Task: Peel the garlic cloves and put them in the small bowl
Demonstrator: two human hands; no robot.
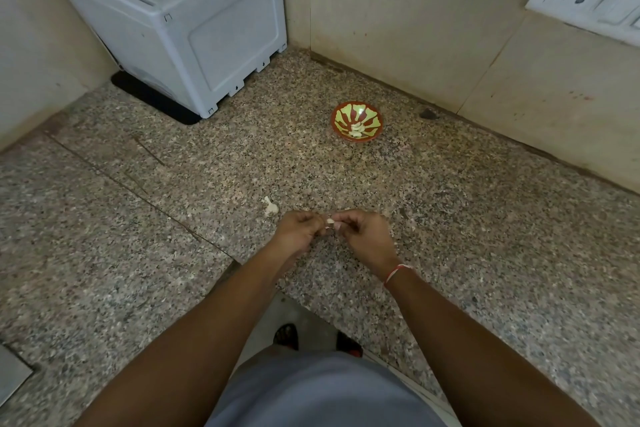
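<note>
Several peeled cloves already lie in the small bowl, which sits far from me near the wall, so I judge the task well under way. My left hand and right hand are close together over the near tabletop, both pinching one garlic clove between fingertips, its skin apparently coming off. One more piece of garlic waits on the tabletop just left of my hands, unpeeled as far as I can tell.
</note>
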